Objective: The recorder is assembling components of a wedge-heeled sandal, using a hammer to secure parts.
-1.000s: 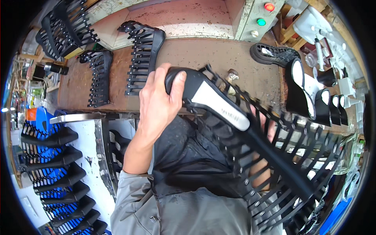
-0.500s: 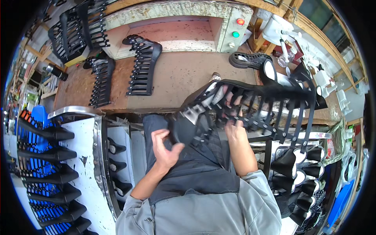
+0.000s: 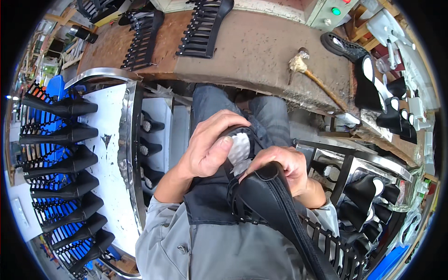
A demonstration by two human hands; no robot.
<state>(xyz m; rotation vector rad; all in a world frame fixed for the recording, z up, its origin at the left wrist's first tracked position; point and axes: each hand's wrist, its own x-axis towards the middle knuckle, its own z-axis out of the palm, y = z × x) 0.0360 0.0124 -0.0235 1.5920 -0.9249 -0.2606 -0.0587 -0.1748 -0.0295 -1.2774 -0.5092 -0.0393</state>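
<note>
Over my lap is a tall black strappy boot (image 3: 266, 191), its shaft with a back zipper running down toward my lower right. My left hand (image 3: 210, 144) wraps round the toe end, thumb lying on the whitish, dimpled surface of the foot part. At the heel end, my right hand (image 3: 287, 165) grips the boot, fingertips by a pale crumpled patch (image 3: 240, 168). The straps of the shaft (image 3: 326, 242) spread beside my right forearm. Part of the foot is hidden behind my hands.
A wooden-handled hammer (image 3: 322, 86) lies on the workbench (image 3: 247, 44) ahead. Strappy boot uppers (image 3: 205, 30) rest farther left on it, a black sole (image 3: 343, 46) at the right. Racks of black boots (image 3: 70, 158) stand at my left and right (image 3: 364, 200).
The boot has turned from lying sideways toward the right to having its shaft toward me. My left hand has closed on its toe, and my right hand has moved to the heel. The view has shifted.
</note>
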